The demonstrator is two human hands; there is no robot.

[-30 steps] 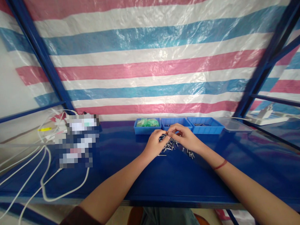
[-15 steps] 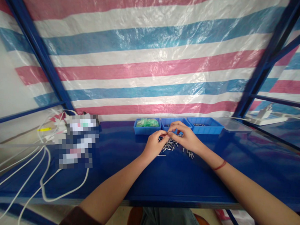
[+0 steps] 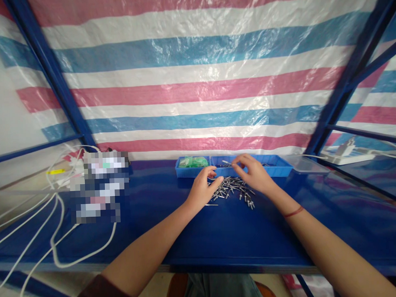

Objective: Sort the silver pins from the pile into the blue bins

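Observation:
My right hand (image 3: 251,174) pinches a small silver blind rivet (image 3: 226,163) over the middle blue bin (image 3: 220,172). Thumb and fingers apart, my left hand (image 3: 203,185) hovers at the left side of a heap of blind rivets (image 3: 230,187) on the blue table, and I see nothing in it. One single rivet (image 3: 211,204) lies by itself in front of the heap. More small metal pieces rest inside the middle bin. The right bin (image 3: 281,170) is partly hidden behind my right hand.
A blue bin (image 3: 192,171) with green packets stands left of the others. White cables (image 3: 62,222) and a pixelated patch occupy the table's left side. A clear plastic lid (image 3: 310,164) lies right of the bins; a white power strip (image 3: 344,154) is farther right.
My hands, together above the heap before, are now apart. The right hand has moved right and toward the middle bin with a rivet; the left has opened and stayed beside the heap.

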